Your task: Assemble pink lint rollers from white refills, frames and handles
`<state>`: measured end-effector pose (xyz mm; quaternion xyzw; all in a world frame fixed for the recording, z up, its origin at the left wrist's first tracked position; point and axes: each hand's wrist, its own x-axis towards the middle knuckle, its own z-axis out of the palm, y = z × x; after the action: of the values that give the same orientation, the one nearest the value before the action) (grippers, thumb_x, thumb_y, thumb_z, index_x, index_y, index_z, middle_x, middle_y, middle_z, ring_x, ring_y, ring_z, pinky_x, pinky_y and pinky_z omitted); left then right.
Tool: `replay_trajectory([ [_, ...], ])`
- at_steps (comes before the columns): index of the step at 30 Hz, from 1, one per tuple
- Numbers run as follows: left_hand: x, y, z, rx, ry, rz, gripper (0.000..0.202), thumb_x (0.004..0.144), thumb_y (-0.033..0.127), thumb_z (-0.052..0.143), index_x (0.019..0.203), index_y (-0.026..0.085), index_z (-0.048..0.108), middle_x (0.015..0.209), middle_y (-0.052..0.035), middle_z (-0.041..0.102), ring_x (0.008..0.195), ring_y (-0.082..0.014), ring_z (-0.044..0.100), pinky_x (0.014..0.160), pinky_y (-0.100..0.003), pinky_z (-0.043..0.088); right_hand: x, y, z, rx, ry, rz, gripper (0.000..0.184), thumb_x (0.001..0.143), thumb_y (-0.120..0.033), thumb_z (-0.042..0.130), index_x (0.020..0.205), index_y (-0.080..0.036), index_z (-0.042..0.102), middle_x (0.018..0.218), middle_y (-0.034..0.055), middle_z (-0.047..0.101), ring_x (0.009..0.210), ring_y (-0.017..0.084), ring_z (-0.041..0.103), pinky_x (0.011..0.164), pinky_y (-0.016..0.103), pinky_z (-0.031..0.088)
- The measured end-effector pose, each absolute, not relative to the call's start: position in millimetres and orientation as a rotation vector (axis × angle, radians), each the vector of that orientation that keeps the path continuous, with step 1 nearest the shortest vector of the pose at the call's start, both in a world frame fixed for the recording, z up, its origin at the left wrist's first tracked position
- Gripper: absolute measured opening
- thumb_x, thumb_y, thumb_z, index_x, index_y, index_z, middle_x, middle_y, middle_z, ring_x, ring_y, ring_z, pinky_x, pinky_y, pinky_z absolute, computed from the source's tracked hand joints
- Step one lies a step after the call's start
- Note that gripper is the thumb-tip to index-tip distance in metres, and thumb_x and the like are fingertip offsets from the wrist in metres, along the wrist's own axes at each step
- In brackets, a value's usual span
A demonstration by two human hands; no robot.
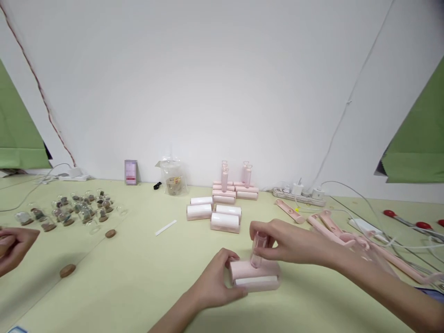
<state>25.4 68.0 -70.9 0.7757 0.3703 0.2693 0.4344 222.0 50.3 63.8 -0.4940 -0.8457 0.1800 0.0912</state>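
My left hand [215, 280] is closed around the left end of a pink lint roller [255, 276] that lies on the pale green table [138, 282]. My right hand [290, 242] reaches in from the right and pinches the roller's translucent pink handle [258, 252], which stands upright on the roller. A white strip shows along the roller's front side.
Several white refill rolls [222, 215] and stacked pink rollers [236, 189] lie behind my hands. Loose pink handles [333, 226], a power strip [299, 196] and cables are at the right. Small glass bottles [69, 208] and corks [67, 270] sit at the left, near another person's hand [14, 247].
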Motion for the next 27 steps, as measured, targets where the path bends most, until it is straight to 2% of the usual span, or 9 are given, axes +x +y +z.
replay_trajectory([
  [4,36,50,-73,1.874,1.146,0.681,0.047,0.056,0.032,0.069,0.091,0.020,0.040,0.094,-0.0016,0.050,0.085,-0.0186,0.048,0.069,-0.027,0.037,214,45,67,-1.482,-2.535,0.356,0.006,0.075,-0.024,0.049,0.071,-0.022,0.045,0.059,-0.0008,0.055,0.050,0.014,0.050,0.043,0.021,0.030],
  [9,55,31,-69,1.824,1.416,0.599,0.064,0.036,0.040,0.079,0.079,0.019,0.037,0.084,-0.0019,0.050,0.078,-0.0208,0.046,0.060,-0.027,0.032,214,41,47,-1.538,-2.434,0.258,0.012,0.078,-0.028,0.047,0.068,-0.022,0.041,0.048,-0.0040,0.048,0.044,0.014,0.045,0.040,0.022,0.024],
  [13,54,30,-68,1.909,1.390,0.640,0.044,0.052,0.030,0.069,0.079,0.019,0.037,0.083,-0.0020,0.050,0.077,-0.0198,0.047,0.063,-0.027,0.033,218,37,37,-1.553,-2.298,0.382,0.013,0.078,-0.034,0.049,0.082,-0.022,0.049,0.054,-0.0030,0.055,0.051,0.015,0.052,0.044,0.023,0.031],
  [16,39,39,-64,1.978,1.222,0.651,0.034,0.060,0.023,0.059,0.089,0.018,0.041,0.091,-0.0029,0.051,0.085,-0.0193,0.048,0.070,-0.028,0.036,242,40,35,-1.447,-2.209,0.695,0.045,0.076,-0.038,0.054,0.117,-0.026,0.040,0.078,-0.0006,0.065,0.070,0.017,0.060,0.056,0.024,0.043],
  [18,27,47,-58,1.984,1.085,0.578,0.038,0.063,0.023,0.056,0.098,0.020,0.042,0.099,-0.0027,0.050,0.091,-0.0194,0.048,0.076,-0.028,0.037,271,47,31,-1.500,-2.180,0.612,0.043,0.081,-0.039,0.046,0.121,-0.025,0.039,0.091,0.0024,0.065,0.080,0.017,0.060,0.065,0.026,0.045],
  [20,17,54,-51,1.959,1.013,0.469,0.043,0.066,0.024,0.054,0.106,0.023,0.040,0.104,-0.0029,0.050,0.093,-0.0200,0.049,0.079,-0.029,0.039,305,55,24,-1.683,-2.139,0.314,0.031,0.085,-0.037,0.034,0.101,-0.022,0.056,0.091,0.0061,0.064,0.080,0.019,0.059,0.068,0.030,0.044],
  [22,12,60,-44,1.945,1.018,0.376,0.063,0.061,0.026,0.061,0.117,0.024,0.033,0.118,-0.0059,0.044,0.101,-0.0240,0.047,0.081,-0.032,0.039,335,63,13,-1.793,-2.115,0.174,0.029,0.081,-0.031,0.036,0.089,-0.019,0.061,0.089,0.0099,0.063,0.080,0.024,0.057,0.068,0.036,0.043],
  [25,16,69,-32,1.922,1.020,0.452,0.111,0.046,0.031,0.075,0.132,0.027,0.006,0.139,-0.0103,0.015,0.122,-0.0313,0.027,0.093,-0.039,0.032,365,71,-7,-1.815,-2.169,0.120,0.018,0.069,-0.023,0.046,0.077,-0.019,0.062,0.088,0.0118,0.061,0.088,0.030,0.053,0.075,0.044,0.038],
  [27,27,74,-23,1.892,0.927,0.633,0.118,0.046,0.035,0.077,0.133,0.028,-0.003,0.142,-0.0099,0.008,0.128,-0.0299,0.013,0.100,-0.042,0.021,373,74,-17,-1.785,-2.212,0.120,0.010,0.064,-0.021,0.048,0.060,-0.020,0.057,0.076,0.0103,0.061,0.085,0.032,0.052,0.076,0.046,0.036],
])
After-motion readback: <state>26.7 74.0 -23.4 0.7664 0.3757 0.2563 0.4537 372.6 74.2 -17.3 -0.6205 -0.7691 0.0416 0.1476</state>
